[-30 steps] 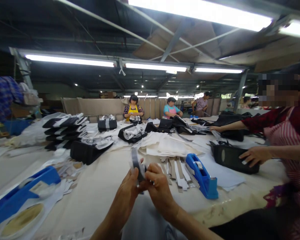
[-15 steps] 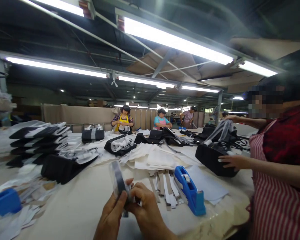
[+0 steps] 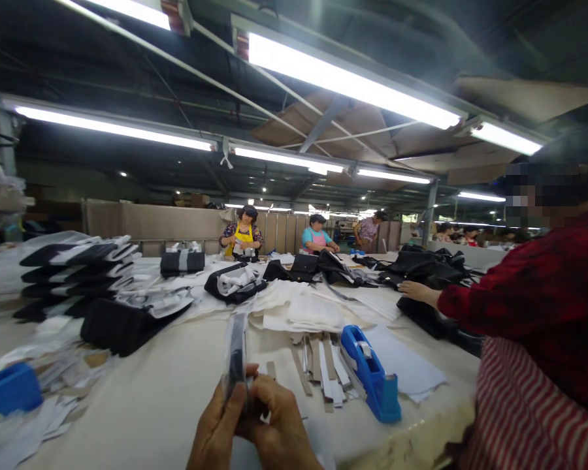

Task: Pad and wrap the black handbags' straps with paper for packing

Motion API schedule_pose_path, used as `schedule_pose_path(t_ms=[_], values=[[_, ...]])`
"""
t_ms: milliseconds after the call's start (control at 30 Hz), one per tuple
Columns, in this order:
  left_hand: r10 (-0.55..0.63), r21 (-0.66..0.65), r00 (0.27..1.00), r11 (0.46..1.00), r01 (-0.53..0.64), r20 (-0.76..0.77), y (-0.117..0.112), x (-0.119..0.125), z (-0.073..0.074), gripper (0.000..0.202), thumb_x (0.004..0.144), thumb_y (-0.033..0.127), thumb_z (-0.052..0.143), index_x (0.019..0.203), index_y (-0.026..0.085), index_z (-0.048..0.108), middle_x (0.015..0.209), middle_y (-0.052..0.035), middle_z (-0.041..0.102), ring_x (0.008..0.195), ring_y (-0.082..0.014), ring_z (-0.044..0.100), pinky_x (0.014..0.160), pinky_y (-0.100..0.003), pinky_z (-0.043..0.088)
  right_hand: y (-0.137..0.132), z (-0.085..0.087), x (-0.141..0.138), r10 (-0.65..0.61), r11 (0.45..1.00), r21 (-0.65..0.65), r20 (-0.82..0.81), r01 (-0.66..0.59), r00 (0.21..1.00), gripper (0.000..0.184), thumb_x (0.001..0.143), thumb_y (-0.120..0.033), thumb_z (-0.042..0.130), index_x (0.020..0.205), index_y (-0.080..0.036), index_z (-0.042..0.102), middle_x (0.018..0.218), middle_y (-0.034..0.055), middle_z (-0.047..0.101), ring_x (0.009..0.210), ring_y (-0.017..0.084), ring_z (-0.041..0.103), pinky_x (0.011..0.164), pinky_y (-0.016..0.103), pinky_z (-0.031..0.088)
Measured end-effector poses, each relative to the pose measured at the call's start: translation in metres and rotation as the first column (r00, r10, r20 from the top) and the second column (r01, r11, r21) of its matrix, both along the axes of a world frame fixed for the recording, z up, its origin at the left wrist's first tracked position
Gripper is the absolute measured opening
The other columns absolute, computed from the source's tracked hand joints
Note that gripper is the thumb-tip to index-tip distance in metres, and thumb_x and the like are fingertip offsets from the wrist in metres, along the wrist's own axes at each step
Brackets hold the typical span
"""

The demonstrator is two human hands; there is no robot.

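Low in the middle of the view, my left hand (image 3: 218, 418) grips a black strap in clear plastic (image 3: 236, 352), which stands upright, its top above my fingers. My right hand (image 3: 277, 414) is closed beside it, its bent fingers at the strap's lower end, where my fingers partly hide the strap. To the right of my hands lies a pile of grey and white strips (image 3: 326, 369). A blue tape dispenser (image 3: 372, 375) stands just beyond that pile.
White sheets (image 3: 304, 310) and a black bag (image 3: 235, 284) lie ahead on the table (image 3: 127, 405). Stacked black pieces (image 3: 73, 274) and a blue container (image 3: 10, 388) are at left. A co-worker (image 3: 509, 307) at right touches dark bags; others work farther back.
The strap in my hands has turned more upright and edge-on. At right, the co-worker has leaned forward; the black bag held up before is down, and an arm now reaches across the bags.
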State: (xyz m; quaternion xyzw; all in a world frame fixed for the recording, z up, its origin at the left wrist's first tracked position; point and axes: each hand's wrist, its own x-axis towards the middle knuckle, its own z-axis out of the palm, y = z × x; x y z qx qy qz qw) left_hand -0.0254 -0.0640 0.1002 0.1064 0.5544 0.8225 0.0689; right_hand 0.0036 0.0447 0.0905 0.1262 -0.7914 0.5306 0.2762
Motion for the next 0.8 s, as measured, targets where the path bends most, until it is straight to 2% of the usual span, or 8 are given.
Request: schedule_pose_path(t_ms=[100,200,333,400,533,633,700,800], values=[[-0.202,0.193,0.956,0.968,0.161,0.213,-0.004,-0.005,0.009,0.047,0.071,0.044,0.077,0.103,0.01,0.07,0.098,-0.0126,0.073,0.103,-0.0323,0.066,0.082,-0.038,0.06,0.004,-0.005,-0.002,0.03,0.974,0.221,-0.301,0.039,0.953,0.023,0.082,-0.013,0.055,0.062,-0.017,0.045,0.077,0.0007,0.056,0.08,0.016,0.051,0.074,0.027,0.038],[-0.192,0.175,0.965,0.971,0.16,0.181,-0.007,-0.009,0.006,0.04,0.072,0.037,0.077,0.103,0.012,0.069,0.098,-0.0117,0.073,0.106,-0.0321,0.066,0.084,-0.038,0.059,0.005,-0.006,0.0,-0.028,0.954,0.283,-0.24,0.098,0.97,0.016,0.073,-0.008,0.063,0.068,-0.018,0.052,0.084,0.0008,0.061,0.087,0.018,0.051,0.081,0.031,0.036],[0.069,0.008,0.996,0.998,-0.07,0.054,-0.008,-0.002,-0.01,0.04,0.071,0.038,0.078,0.106,0.023,0.068,0.112,-0.0051,0.072,0.128,-0.0313,0.052,0.106,-0.037,0.047,-0.003,0.004,0.009,0.128,0.984,-0.151,0.245,-0.092,0.961,0.024,0.069,-0.029,0.075,0.08,-0.017,0.058,0.075,-0.0008,0.055,0.071,0.015,0.048,0.063,0.024,0.038],[0.083,0.003,0.995,0.997,-0.083,0.057,-0.007,0.002,-0.013,0.039,0.071,0.04,0.077,0.106,0.025,0.068,0.117,-0.0032,0.07,0.133,-0.0305,0.047,0.109,-0.037,0.043,-0.005,0.008,0.01,0.184,0.96,-0.255,0.256,-0.118,0.949,0.025,0.075,-0.036,0.07,0.074,-0.017,0.054,0.068,-0.0022,0.048,0.064,0.012,0.043,0.057,0.022,0.036],[-0.175,0.128,0.97,0.98,0.154,0.17,-0.008,-0.001,-0.009,0.045,0.074,0.048,0.074,0.106,0.017,0.07,0.109,-0.0099,0.072,0.117,-0.0345,0.06,0.094,-0.041,0.056,-0.001,-0.003,0.007,0.041,0.986,0.166,-0.24,0.0,0.97,0.022,0.085,-0.02,0.05,0.063,-0.019,0.044,0.073,0.0018,0.053,0.073,0.015,0.048,0.07,0.027,0.041],[-0.14,0.103,0.976,0.987,0.124,0.165,-0.01,-0.001,-0.011,0.048,0.068,0.043,0.081,0.106,0.015,0.071,0.107,-0.01,0.073,0.114,-0.0324,0.062,0.093,-0.036,0.056,0.002,-0.011,0.007,0.042,0.942,0.328,-0.346,0.078,0.937,0.015,0.082,-0.018,0.052,0.068,-0.02,0.05,0.078,0.0042,0.058,0.079,0.018,0.05,0.078,0.031,0.043],[-0.033,0.009,0.996,0.999,0.032,0.077,-0.009,0.005,-0.017,0.051,0.065,0.043,0.083,0.108,0.018,0.071,0.117,-0.0076,0.071,0.125,-0.0306,0.054,0.105,-0.033,0.047,0.001,-0.01,0.012,0.016,0.982,0.186,-0.128,0.008,0.992,0.012,0.077,-0.027,0.065,0.074,-0.019,0.056,0.081,0.0037,0.058,0.078,0.018,0.05,0.075,0.03,0.044],[0.095,-0.073,0.993,0.992,-0.1,-0.071,-0.005,0.018,-0.022,0.057,0.066,0.054,0.079,0.112,0.022,0.07,0.128,-0.005,0.065,0.134,-0.0309,0.045,0.117,-0.034,0.031,-0.001,-0.004,0.022,0.194,0.972,-0.174,0.221,-0.157,0.956,0.026,0.073,-0.039,0.072,0.078,-0.018,0.057,0.073,-0.0004,0.051,0.067,0.014,0.047,0.063,0.024,0.043]])
